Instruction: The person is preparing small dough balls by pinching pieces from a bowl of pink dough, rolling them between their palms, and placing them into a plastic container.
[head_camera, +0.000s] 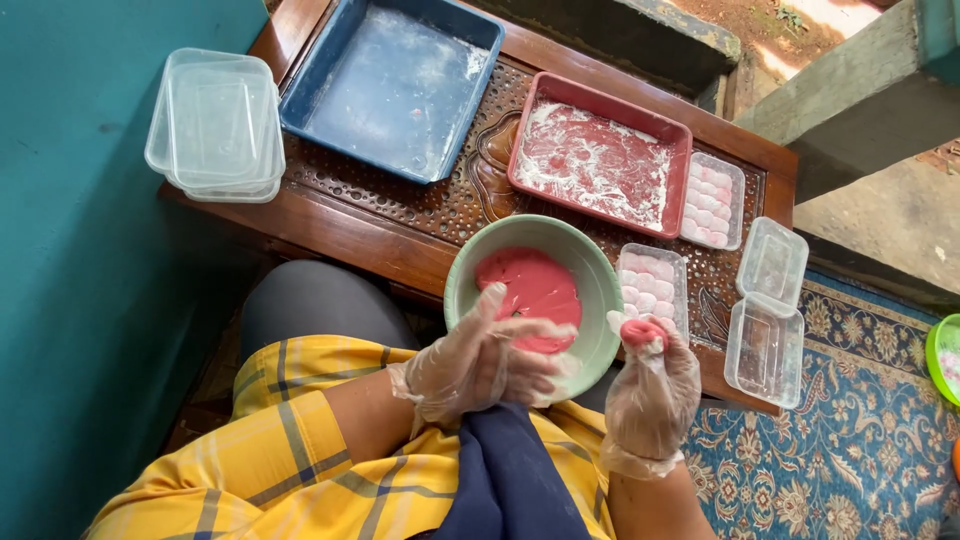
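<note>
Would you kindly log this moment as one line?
left hand: on green bowl of pink dough | right hand: pinching pink dough piece

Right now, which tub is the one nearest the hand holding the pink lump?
Start at the carved wooden table and find the green bowl. Just right of it sits a clear tub packed with pale pink balls; unlike the empty tubs farther right, it is full.
</note>
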